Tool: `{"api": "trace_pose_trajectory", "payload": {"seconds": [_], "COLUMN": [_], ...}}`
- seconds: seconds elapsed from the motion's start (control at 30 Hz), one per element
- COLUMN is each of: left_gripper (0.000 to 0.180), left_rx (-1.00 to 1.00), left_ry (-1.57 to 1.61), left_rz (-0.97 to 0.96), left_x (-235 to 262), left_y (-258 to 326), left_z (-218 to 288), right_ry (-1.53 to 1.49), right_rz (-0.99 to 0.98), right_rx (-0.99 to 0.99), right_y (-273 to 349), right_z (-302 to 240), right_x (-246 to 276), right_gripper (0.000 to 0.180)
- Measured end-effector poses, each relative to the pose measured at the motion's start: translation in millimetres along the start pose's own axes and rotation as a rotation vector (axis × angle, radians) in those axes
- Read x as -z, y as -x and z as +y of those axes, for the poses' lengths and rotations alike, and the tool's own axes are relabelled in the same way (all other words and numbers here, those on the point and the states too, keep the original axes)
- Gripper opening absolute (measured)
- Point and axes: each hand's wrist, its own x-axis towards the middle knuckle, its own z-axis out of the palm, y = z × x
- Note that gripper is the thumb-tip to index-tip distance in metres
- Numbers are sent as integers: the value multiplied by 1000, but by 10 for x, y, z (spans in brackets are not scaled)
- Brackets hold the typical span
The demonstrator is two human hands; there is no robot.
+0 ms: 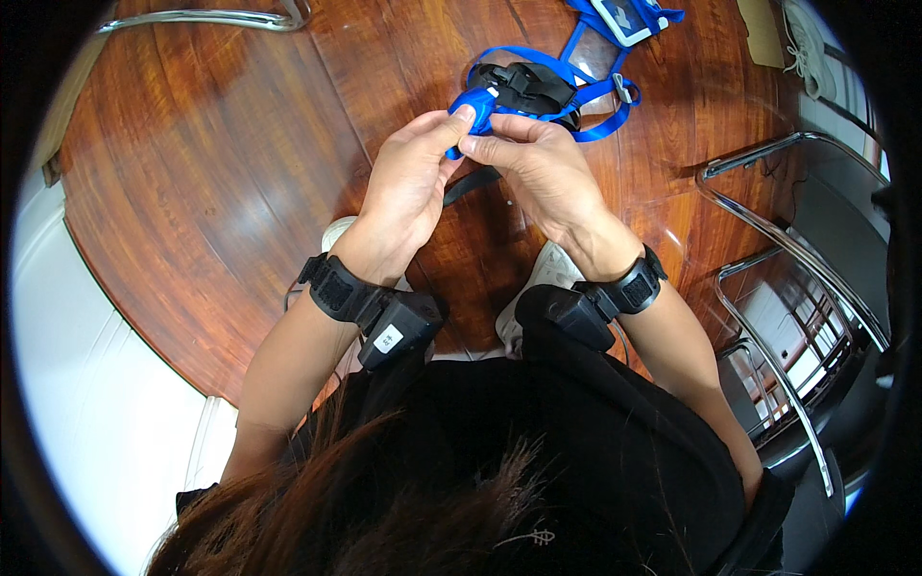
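My left hand (411, 171) and my right hand (552, 171) meet at the upper middle of the view. Between them they pinch a small, smooth blue object (476, 108) with a white tip. My left thumb lies along its near side, and the right thumb and fingers close on its right edge. Both hands hide part of it, so its exact kind is unclear. Just beyond, a black strap bundle with buckles (526, 88) lies among blue straps (607, 128).
A badge holder (629, 21) on a blue lanyard lies at the far top. Chrome-framed chairs (759, 206) stand on the right over the brown wood floor (230, 163). A white shoe (807, 53) shows at the upper right. Another chrome tube (206, 16) is at the upper left.
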Motion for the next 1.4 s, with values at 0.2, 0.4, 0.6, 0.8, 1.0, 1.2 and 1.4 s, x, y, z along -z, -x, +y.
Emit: {"api": "trace_pose_trajectory", "payload": {"seconds": [0.2, 0.4, 0.6, 0.8, 1.0, 1.2, 1.4], "left_gripper": [19, 20, 20, 21, 22, 24, 25], "left_rx": [-26, -112, -174, -302, -207, -339, -448], "left_ry": [-75, -232, -372, -479, -135, -442, -746], "left_rz": [-28, -10, 3, 30, 80, 47, 53], "left_x": [16, 68, 92, 85, 107, 127, 24], "left_y": [-3, -26, -51, -88, -103, 46, 0], "left_z": [-5, -9, -19, -49, 38, 170, -19], "right_ry": [91, 57, 25, -39, -83, 31, 154], "right_rz": [40, 8, -17, 53, 77, 76, 86], "right_rx": [5, -67, -93, -170, -29, 76, 60], "right_y": [-30, -85, -94, -57, -95, -111, -73], "right_z": [42, 84, 86, 77, 38, -73, -25], "right_x": [19, 84, 88, 66, 142, 220, 133], "right_gripper": [16, 11, 13, 11, 3, 3, 7]}}
